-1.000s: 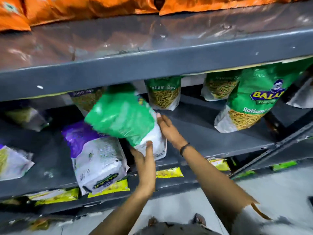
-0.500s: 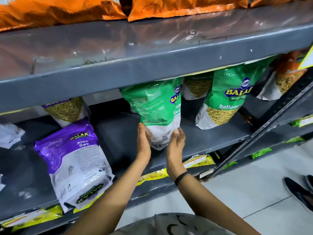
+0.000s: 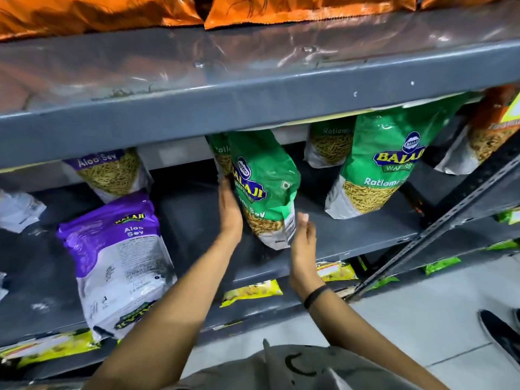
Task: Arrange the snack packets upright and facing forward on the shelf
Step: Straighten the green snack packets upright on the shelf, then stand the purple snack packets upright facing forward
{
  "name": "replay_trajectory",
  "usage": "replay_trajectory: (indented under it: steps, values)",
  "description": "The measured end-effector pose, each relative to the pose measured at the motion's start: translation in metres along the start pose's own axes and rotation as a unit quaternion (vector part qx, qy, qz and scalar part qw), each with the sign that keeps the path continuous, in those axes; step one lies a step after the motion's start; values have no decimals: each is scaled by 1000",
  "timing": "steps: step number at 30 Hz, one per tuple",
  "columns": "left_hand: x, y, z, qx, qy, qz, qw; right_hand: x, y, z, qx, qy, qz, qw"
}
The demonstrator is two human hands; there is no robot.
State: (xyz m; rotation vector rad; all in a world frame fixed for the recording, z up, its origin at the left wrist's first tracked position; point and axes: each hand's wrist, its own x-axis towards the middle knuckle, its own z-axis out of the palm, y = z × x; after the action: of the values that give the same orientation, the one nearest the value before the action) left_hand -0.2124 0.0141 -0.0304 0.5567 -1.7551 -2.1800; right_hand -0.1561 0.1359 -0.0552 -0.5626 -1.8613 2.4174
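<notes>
Shelf (image 3: 351, 237) of grey metal is our landmark; we log contents from its left end to its right. At the far left, a white packet (image 3: 19, 209) lies partly out of frame, print unreadable. Right of it, at the back, a purple-topped Aloo Sev packet (image 3: 109, 173) stands with its top hidden by the shelf above. In front of that one, at the shelf's front edge, a larger purple Aloo Sev packet (image 3: 118, 263) shows its printed back and appears upside down, tilted.

Near the shelf's middle we see the left hand (image 3: 229, 209), fingers together and flat against the left side of the green Ratlami Sev packet (image 3: 267, 190). That packet stands upright on the shelf, front outward, turned slightly to the left. Behind it a second green packet (image 3: 221, 153) is mostly hidden. The right hand (image 3: 302, 240) is open, fingers straight, at the packet's lower right corner; we cannot tell whether it touches or sits just clear.

Further right, a small green packet (image 3: 329, 147) stands at the back, and a large green Balaji packet (image 3: 377, 170) leans forward of it. At the right end stands an orange packet (image 3: 489, 133), partly cut off.
</notes>
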Motion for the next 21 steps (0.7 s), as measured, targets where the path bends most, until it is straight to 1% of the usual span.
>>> replay_trajectory:
  steps: [2, 4, 6, 9, 11, 12, 14, 16, 17, 18, 19, 21]
  values:
    - [-3, 1, 5, 4, -56, -39, 998, -6, 4, 6, 0, -30, -3, 1000]
    - [-12, -3, 5, 15, -63, -44, 997, 2, 3, 9, -21, -44, -3, 999]
    - [-27, -8, 3, 12, -33, -34, 999, 17, -6, 13, -25, -45, 14, 999]
    - [-54, -10, 2, 5, 55, -15, 998, 38, -24, 20, -8, -77, 55, 995]
    - [-67, -8, 2, 5, 61, 0, 998, 40, -31, 24, -20, -85, 49, 995]
    - [-69, -3, 0, 14, 59, 7, 998, 38, -29, 25, -19, -64, 31, 997]
    - [-69, 3, -9, 16, 52, 15, 998, 30, -17, 22, -15, 21, -14, 1000]
    - [-69, 11, -26, 43, 71, 76, 994, 10, -1, 19, -20, 95, -36, 995]
    - [-70, 18, -38, 67, 85, 117, 987, -5, 8, 20, -28, 104, -48, 993]
    - [-71, 26, -53, 88, 100, 160, 978, -23, 15, 24, -47, 86, -65, 993]
    - [-71, 36, -70, 107, 122, 196, 967, -40, 21, 33, -58, 37, -88, 994]
    - [-68, 57, -112, 130, 189, 258, 939, -68, 28, 61, -88, -91, -116, 985]
